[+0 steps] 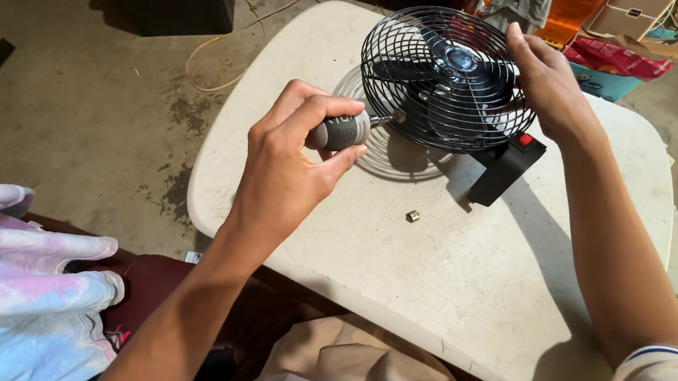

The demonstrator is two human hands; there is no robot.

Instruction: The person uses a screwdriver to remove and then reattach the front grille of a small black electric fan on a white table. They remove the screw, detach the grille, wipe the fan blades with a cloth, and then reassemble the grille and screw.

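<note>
Fan [449, 80] sits tilted on the desk [464, 286], black wire cage over dark blades, base with red switch [526, 140] below. Your right hand [548, 79] grips the cage's right edge. Your left hand [291, 166] is closed around a stubby grey screwdriver [339, 132], tip at the cage's left rim. Small brass nut [413, 216] lies loose just in front.

screwdriver [339, 131]: its handle is mostly wrapped by the left hand [287, 170]; the tip is lost against the fan's [446, 77] wire cage.
right hand [545, 79]: its fingertips are hidden behind the cage.
small brass part [413, 216]: too small to tell its kind.
surface [464, 286]: its near edge is covered by cloth.
both arms: cut off by the bottom edge.
</note>
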